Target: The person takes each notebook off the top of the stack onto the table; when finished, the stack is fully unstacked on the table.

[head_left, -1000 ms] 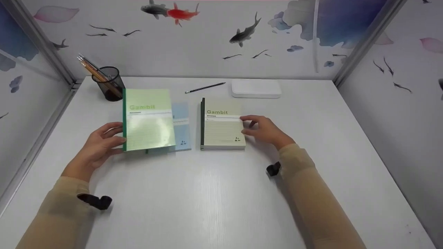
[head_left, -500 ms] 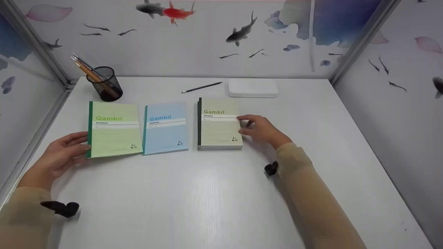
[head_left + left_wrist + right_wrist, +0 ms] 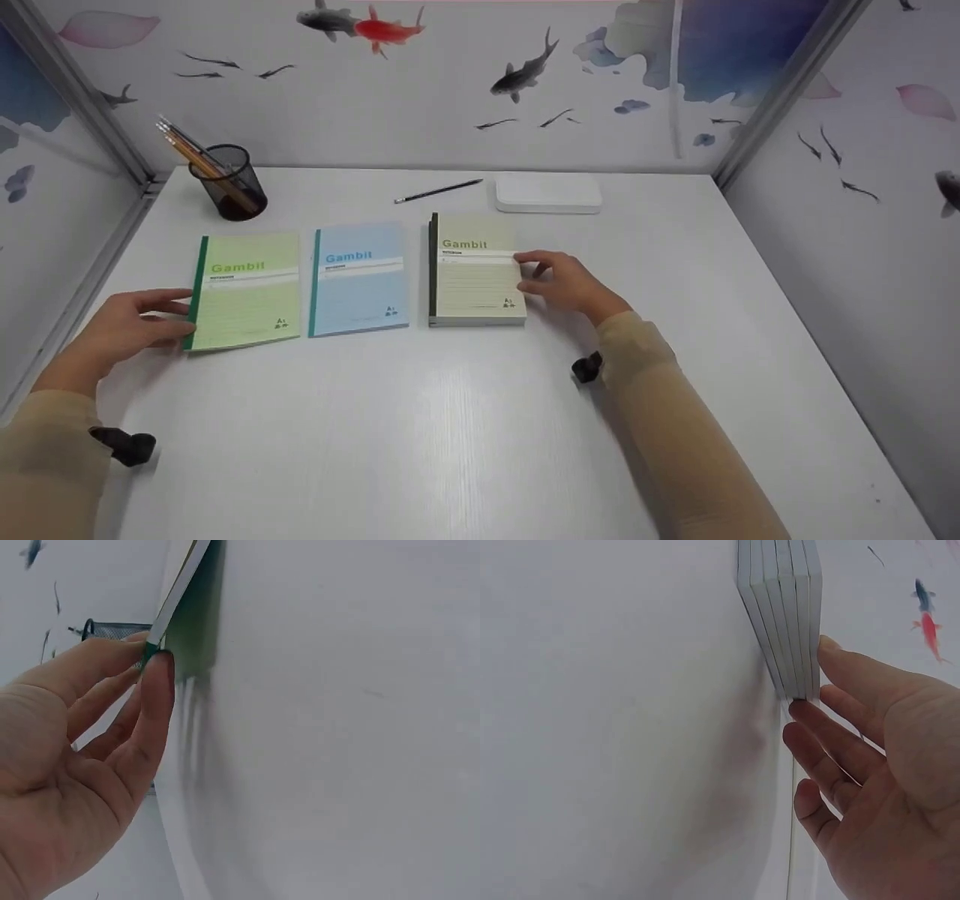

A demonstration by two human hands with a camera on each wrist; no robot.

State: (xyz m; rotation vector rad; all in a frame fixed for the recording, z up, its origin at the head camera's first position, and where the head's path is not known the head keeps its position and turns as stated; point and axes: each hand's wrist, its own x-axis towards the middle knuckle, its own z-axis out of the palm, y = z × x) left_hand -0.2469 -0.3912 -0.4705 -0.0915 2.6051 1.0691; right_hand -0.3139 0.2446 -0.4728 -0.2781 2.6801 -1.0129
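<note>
In the head view, my left hand (image 3: 131,326) pinches a light green notebook (image 3: 247,292) at its dark green spine; the left edge is slightly raised above the table. The left wrist view shows the thumb and fingers of my left hand (image 3: 82,742) on either side of the spine. To its right a blue notebook (image 3: 360,281) lies flat. My right hand (image 3: 566,285) rests its fingertips against the right edge of a stack of several notebooks (image 3: 480,281), topped by a cream one. From the right wrist, page edges of the stack (image 3: 784,622) show beside the loosely bent fingers.
Behind the green notebook stands a black mesh pen cup (image 3: 232,187) holding pencils. A dark pencil (image 3: 439,191) and a white case (image 3: 549,193) lie along the back of the white table (image 3: 450,435). Panels with painted fish enclose the back and sides.
My left hand has carried the green notebook left and down from above the blue one, uncovering it. The green notebook is now lower, near the table. My right hand stays at the stack.
</note>
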